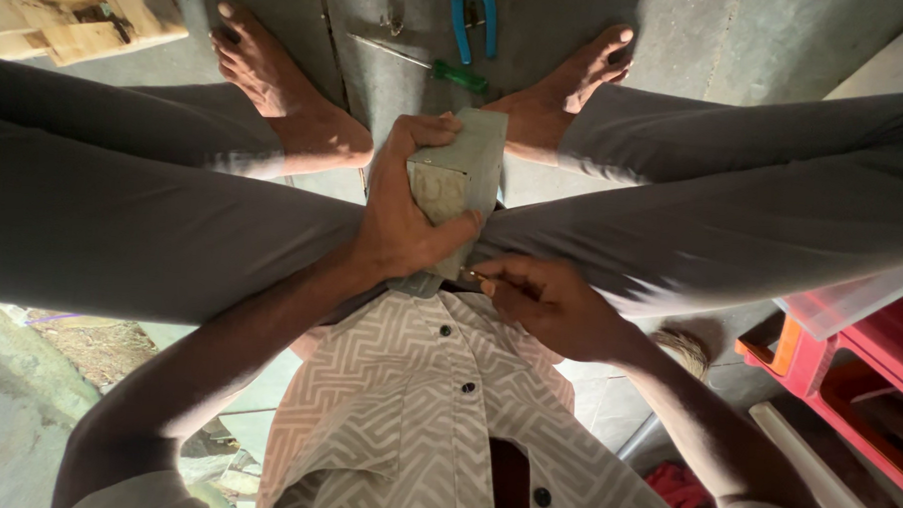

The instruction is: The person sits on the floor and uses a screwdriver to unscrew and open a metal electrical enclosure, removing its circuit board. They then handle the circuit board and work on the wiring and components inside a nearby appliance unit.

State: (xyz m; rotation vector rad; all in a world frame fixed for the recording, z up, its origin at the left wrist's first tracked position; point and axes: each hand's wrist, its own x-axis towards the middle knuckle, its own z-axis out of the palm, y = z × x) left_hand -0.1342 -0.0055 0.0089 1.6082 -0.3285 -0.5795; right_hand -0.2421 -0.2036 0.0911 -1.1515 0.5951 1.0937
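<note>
- L hand [398, 217] gripping grey metal box [464, 169], held betw. knees, above lap.
- R hand [545, 305] pinched on small thin tool [474, 277] at box's near end.
- Green screwdriver [448, 72], blue pliers [475, 19] on floor [679, 32] betw. feet.

Screwdriver [433, 69] left of pliers [473, 19].

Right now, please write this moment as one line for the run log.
left hand: grips grey metal box | right hand: pinches small thin tool at box's near end | floor: green-handled screwdriver, blue-handled pliers
</note>
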